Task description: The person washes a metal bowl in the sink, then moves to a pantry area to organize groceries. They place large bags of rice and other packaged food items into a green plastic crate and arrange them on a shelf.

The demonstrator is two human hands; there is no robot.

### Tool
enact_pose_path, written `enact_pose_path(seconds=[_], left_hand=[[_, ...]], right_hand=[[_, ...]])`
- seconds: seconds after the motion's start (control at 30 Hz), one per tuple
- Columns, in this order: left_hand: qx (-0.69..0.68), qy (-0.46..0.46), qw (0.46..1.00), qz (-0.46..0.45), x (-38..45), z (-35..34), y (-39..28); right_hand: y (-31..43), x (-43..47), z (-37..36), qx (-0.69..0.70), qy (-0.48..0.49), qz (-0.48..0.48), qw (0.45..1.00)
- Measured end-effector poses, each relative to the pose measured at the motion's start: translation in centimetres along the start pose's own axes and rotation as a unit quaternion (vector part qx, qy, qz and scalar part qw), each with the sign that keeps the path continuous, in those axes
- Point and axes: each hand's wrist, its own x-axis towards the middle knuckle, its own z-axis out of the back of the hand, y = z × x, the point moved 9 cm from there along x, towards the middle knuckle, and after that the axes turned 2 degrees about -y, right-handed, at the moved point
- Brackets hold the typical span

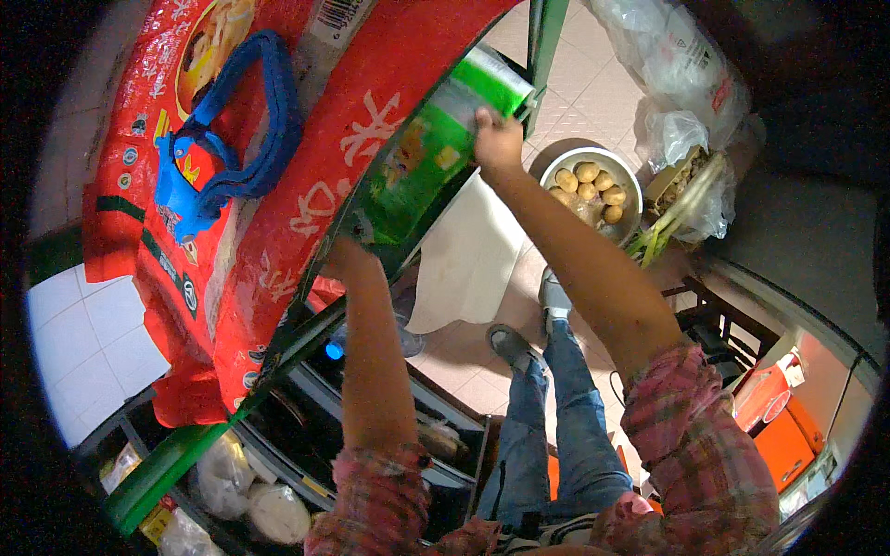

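A green plastic package lies beneath a large red rice bag on a green metal rack. My right hand grips the package near its white-and-green end, thumb on top. My left hand reaches in at the package's near end, under the edge of the red bag. Its fingers are dark and partly hidden, so I cannot tell whether they hold anything. On top of the red bag rests a blue padded loop with a blue-and-red piece attached.
On the tiled floor stands a metal bowl of potatoes. Beside it are scallions and clear plastic bags. A white sheet hangs below the package. The rack's green rail crosses above dark shelves holding bagged goods.
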Motion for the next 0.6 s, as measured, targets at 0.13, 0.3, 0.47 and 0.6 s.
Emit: enact_pose_path(seconds=[0.13,0.3,0.47,0.6], left_hand=[[-0.321,-0.114,0.934,0.106,-7.4,4.0,3.2],[-0.46,-0.167,0.862,0.136,-10.7,6.8,-3.8],[-0.388,-0.047,0.913,0.118,-7.4,0.5,0.1],[-0.189,-0.047,0.967,0.161,-6.9,-2.3,5.2]], right_hand=[[-7.6,-1.9,-0.9,-0.221,0.053,-0.034,0.973],[-10.0,-6.9,-4.8,-0.322,0.277,-0.078,0.902],[-9.5,-5.8,-3.7,-0.189,0.286,-0.147,0.928],[-3.4,-0.5,0.9,-0.026,0.045,-0.069,0.996]])
